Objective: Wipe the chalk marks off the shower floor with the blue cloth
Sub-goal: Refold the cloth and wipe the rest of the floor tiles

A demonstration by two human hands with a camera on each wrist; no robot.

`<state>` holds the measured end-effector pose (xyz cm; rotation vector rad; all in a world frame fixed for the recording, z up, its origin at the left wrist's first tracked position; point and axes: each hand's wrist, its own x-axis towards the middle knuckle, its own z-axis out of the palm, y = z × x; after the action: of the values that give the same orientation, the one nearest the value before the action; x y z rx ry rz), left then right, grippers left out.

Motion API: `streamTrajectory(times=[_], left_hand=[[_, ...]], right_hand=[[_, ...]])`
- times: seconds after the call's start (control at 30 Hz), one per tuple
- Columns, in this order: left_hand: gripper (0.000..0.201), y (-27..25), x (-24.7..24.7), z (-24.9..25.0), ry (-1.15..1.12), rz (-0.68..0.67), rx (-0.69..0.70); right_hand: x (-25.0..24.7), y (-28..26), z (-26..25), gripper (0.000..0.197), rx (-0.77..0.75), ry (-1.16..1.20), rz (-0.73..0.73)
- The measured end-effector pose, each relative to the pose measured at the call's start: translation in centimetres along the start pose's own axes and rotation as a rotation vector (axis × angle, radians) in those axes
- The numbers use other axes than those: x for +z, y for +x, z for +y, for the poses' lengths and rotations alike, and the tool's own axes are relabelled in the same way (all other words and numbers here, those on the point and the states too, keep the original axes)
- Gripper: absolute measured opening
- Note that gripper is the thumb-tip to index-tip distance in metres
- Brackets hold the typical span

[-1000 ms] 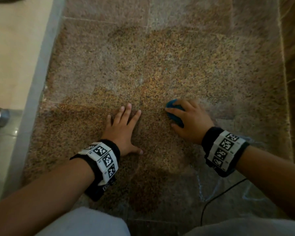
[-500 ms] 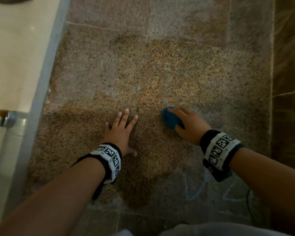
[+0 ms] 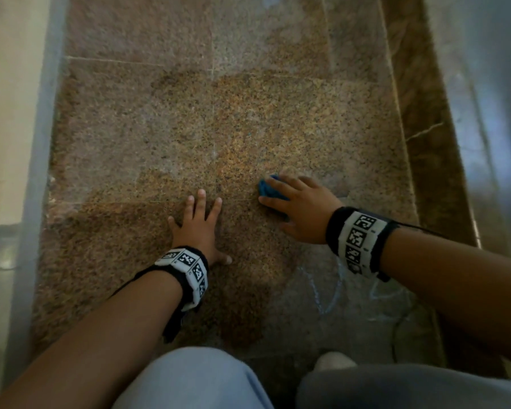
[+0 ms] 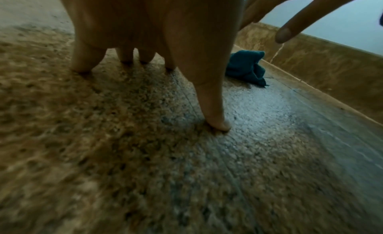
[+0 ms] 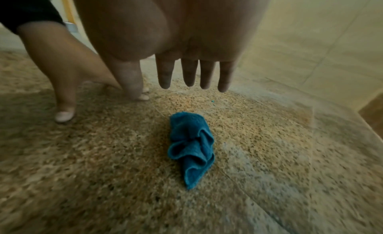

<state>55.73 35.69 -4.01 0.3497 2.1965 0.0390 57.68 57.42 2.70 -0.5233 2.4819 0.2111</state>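
The blue cloth [image 5: 191,147] lies crumpled and free on the speckled granite shower floor [image 3: 189,128]. My right hand [image 5: 186,73] hovers just above it with straight fingers and holds nothing. From the head view the cloth [image 3: 267,187] peeks out under the right hand [image 3: 278,212]. To the left, my left hand [image 3: 207,228] presses flat on the floor with its fingers spread. In the left wrist view the cloth [image 4: 246,67] sits beyond the left hand's thumb. Pale blue chalk marks [image 3: 328,290] run across the floor below my right wrist.
A grey raised curb [image 3: 39,172] borders the floor on the left. On the right stands a brown marble skirting [image 3: 425,143] below a pale wall [image 3: 490,84]. My knees [image 3: 195,379] fill the bottom edge. A thin black cable [image 3: 396,329] trails near the chalk.
My right hand gripped the cloth before; its fingers have now straightened and lifted, leaving the cloth loose on the floor. The left hand has stayed planted.
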Motion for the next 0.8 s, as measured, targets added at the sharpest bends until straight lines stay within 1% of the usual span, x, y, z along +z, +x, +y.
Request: streamTrajectory(times=[0.07, 0.2, 0.27, 0.33, 0.4, 0.47, 0.5, 0.53, 0.57, 0.6, 0.67, 0.7, 0.73, 0.77, 0.8], left_hand=[[0.131, 0.1, 0.2, -0.1, -0.009, 0.002, -0.009], [0.133, 0.8, 0.9, -0.5, -0.016, 0.036, -0.01], [0.133, 1.0, 1.4, -0.6, -0.016, 0.059, -0.011], [0.134, 1.0, 1.7, -0.6, -0.014, 0.081, -0.014], [0.135, 1.1, 1.6, -0.6, -0.013, 0.09, -0.02], [0.136, 1.1, 1.5, -0.4, -0.002, 0.089, -0.034], [0.136, 1.0, 1.4, -0.3, 0.009, 0.085, -0.044], [0.136, 0.8, 1.3, -0.3, 0.021, 0.076, -0.053], [0.135, 0.6, 1.1, -0.2, 0.033, 0.067, -0.062], [0.135, 0.4, 1.2, 0.0, 0.046, 0.058, -0.075], [0.135, 0.0, 1.5, 0.7, 0.081, 0.044, -0.077], [0.135, -0.3, 1.8, 1.2, 0.098, 0.053, -0.063], [0.136, -0.4, 2.1, 1.9, 0.112, 0.073, -0.042], [0.137, -0.4, 2.4, 2.6, 0.122, 0.094, -0.016], [0.138, -0.4, 2.8, 3.2, 0.124, 0.107, 0.01]], right_hand=[[0.3, 0.0, 0.2, 0.061, 0.023, 0.062, -0.021], [3.3, 2.0, 0.8, 0.059, 0.149, 0.28, -0.069], [5.3, 3.5, 0.6, 0.055, 0.204, 0.364, -0.013], [7.1, 4.5, -0.1, 0.052, 0.223, 0.381, 0.076], [8.3, 4.8, -0.6, 0.05, 0.174, 0.358, 0.191], [9.4, 4.5, -0.8, 0.049, 0.025, 0.33, 0.255], [10.2, 4.4, -0.4, 0.052, -0.043, 0.301, 0.279], [10.5, 4.6, 0.2, 0.055, -0.078, 0.264, 0.32], [10.2, 4.7, 0.8, 0.056, -0.086, 0.265, 0.341], [9.8, 4.6, 1.3, 0.055, -0.06, 0.299, 0.357], [9.6, 4.5, 1.3, 0.051, 0.046, 0.371, 0.34], [9.7, 4.2, 0.6, 0.05, 0.075, 0.391, 0.318], [10.1, 3.7, -0.4, 0.049, 0.062, 0.407, 0.329], [10.7, 3.2, -1.7, 0.049, -0.013, 0.405, 0.378], [11.2, 2.2, -3.0, 0.048, -0.132, 0.409, 0.387]])
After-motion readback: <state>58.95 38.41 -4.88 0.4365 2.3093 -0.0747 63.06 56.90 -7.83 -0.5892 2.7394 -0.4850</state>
